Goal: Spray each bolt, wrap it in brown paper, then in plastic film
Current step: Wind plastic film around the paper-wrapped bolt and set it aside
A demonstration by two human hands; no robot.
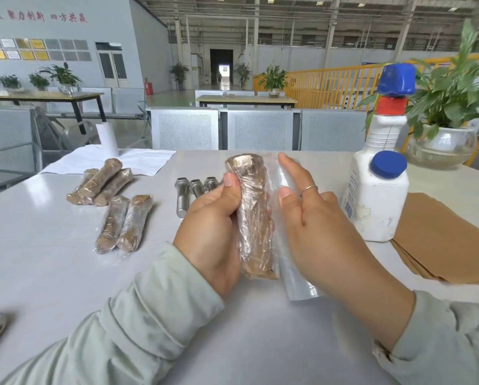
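The left hand (213, 232) grips the wrapped bolt (256, 218), fingers curled behind it; at three o'clock the right hand (316, 220), fingers straight, half hides the film roll (296, 273).

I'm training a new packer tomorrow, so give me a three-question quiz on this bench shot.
1. True or false: the left hand grips a wrapped bolt already covered in film.
2. How many bare bolts lie behind the left hand: A two, B three, C five?
3. Fill in: the right hand rests with straight fingers on the roll of ____.

Key: 1 true. 2 B. 3 plastic film.
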